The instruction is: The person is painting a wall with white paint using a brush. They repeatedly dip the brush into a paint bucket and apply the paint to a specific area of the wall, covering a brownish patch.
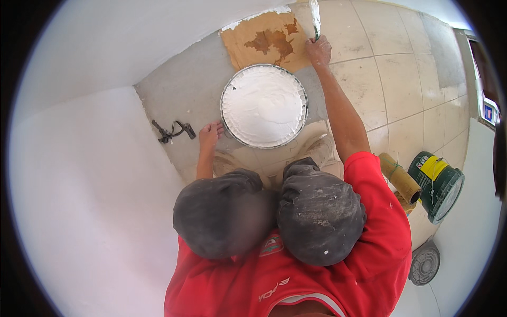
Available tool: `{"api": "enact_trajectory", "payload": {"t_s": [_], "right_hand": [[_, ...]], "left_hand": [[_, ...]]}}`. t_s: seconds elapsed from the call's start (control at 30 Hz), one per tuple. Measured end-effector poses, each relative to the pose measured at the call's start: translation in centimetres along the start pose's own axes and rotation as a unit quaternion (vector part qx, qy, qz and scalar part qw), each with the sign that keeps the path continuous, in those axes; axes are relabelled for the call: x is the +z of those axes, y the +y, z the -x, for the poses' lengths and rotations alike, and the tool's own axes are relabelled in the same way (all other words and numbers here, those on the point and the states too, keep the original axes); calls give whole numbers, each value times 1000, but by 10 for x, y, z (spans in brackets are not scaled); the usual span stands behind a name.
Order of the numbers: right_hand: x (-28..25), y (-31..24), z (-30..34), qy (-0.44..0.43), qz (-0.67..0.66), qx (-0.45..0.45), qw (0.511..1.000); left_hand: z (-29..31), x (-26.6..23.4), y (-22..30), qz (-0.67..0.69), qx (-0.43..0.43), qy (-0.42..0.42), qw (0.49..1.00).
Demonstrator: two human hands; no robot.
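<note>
A white wall fills the left of the view, and a tiled floor spreads to the right, where a green can is laid on its side. A round bucket of white compound is set between the person's knees, beside stained cardboard. The right hand is closed around a coated putty knife beyond the bucket; the left hand is rested at the bucket's rim, fingers loosely bent and holding nothing. A pause between loads is judged; dipping the blade would be called for next.
</note>
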State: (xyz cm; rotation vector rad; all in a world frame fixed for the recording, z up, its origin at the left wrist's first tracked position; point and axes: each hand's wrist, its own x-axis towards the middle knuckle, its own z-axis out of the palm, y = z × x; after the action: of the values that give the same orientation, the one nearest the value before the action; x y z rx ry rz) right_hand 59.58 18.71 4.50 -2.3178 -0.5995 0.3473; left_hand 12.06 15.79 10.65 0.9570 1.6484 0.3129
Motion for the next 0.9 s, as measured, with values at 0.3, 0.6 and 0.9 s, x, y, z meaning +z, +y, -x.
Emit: {"api": "enact_trajectory", "payload": {"t_s": [0.3, 0.6, 0.9], "right_hand": [[14, 10, -10, 20, 5, 7, 1000], [-1, 8, -13, -11, -34, 61, 998], [-54, 37, -11, -22, -61, 59, 996]], "left_hand": [[-20, 8, -30, 45, -14, -22, 999], [-11, 22, -32, 127, 39, -53, 990], [17, 31, -19, 247, 83, -59, 964]]}}
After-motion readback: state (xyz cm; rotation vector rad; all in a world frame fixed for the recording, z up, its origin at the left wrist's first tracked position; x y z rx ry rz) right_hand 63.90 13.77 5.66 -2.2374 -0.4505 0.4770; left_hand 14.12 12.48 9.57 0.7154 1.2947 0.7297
